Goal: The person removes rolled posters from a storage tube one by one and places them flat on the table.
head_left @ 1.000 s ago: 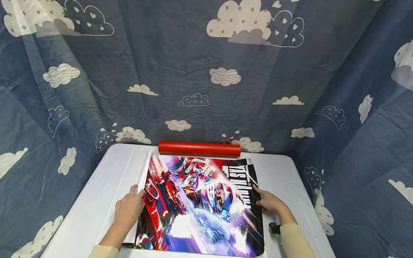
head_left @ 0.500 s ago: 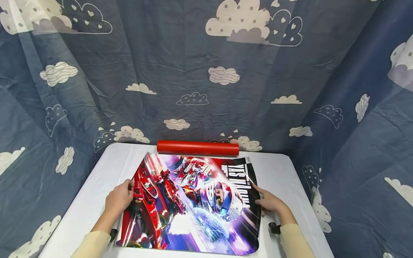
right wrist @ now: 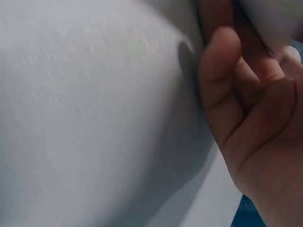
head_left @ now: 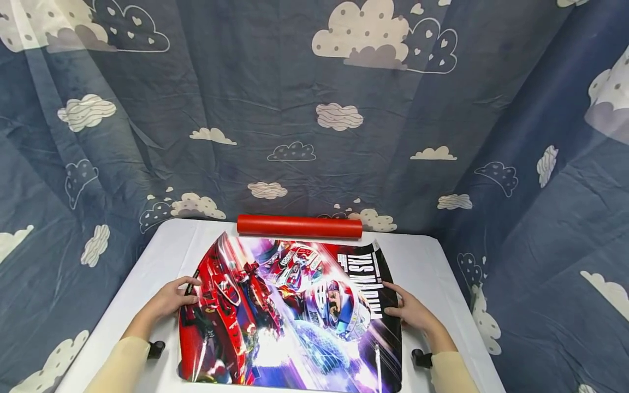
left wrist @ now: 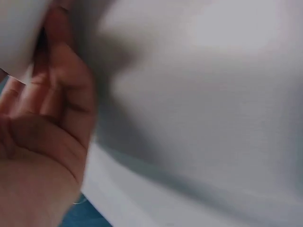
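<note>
A glossy poster [head_left: 285, 316] with red racing cars and a helmeted driver lies spread in the head view, its side edges curving up a little. My left hand [head_left: 169, 299] pinches its left edge, thumb and forefinger on the printed side. At the opposite edge, my right hand [head_left: 415, 310] holds the poster beside the white lettering. In the left wrist view, the fingers of the left hand [left wrist: 52, 104] bend at the poster's pale edge. The right wrist view shows the right hand [right wrist: 251, 104] with its fingers curled at the other edge. Some fingertips are hidden.
A red tube [head_left: 300, 226] lies along the back of the white-covered table [head_left: 422, 262], just behind the poster. Dark blue cloud-patterned cloth [head_left: 290, 109] hangs behind the table and at both sides. Black wrist devices [head_left: 156, 349] sit at the sleeves.
My left hand has moved outward to the left, and the poster's curled left side has unrolled with it. The right hand has stayed at the right edge.
</note>
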The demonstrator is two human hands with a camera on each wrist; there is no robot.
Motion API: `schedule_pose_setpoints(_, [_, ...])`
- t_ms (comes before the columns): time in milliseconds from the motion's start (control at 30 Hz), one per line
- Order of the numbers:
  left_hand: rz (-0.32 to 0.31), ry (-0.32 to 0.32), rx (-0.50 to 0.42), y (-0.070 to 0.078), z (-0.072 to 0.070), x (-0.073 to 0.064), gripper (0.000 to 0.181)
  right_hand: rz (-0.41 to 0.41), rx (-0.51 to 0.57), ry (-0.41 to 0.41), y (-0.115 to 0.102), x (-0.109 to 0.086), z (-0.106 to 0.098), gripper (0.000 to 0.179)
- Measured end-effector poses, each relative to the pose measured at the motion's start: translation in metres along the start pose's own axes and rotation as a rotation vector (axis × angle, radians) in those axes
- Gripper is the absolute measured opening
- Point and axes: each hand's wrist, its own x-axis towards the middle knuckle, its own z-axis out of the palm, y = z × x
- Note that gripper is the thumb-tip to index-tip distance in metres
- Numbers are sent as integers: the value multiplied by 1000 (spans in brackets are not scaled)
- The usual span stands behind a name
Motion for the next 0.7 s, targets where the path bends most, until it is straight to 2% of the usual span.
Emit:
schedule_pose_setpoints(67, [2,0,19,-6,-1,0,50,-29,35,-14,2,0,1,84])
schedule_pose_setpoints(167, [25,6,32,-14,-2,0,56,-56,71,13,8,-1,0,83])
schedule_pose_setpoints(300, [23,-14,-60,-22,0,-3,67,-137,161,29,20,-6,-5,79])
schedule_pose_setpoints(400, [-6,-13,-126,-25,-1,-9,72,-204,297,-14,28,-11,-7,75])
schedule_pose_setpoints(533, [10,32,-143,-19,-6,-22,71,-245,450,-48,34,-18,-8,72])
schedule_pose_setpoints(700, [71,45,-198,4,-19,-40,68,-294,495,-28,29,-27,-14,69])
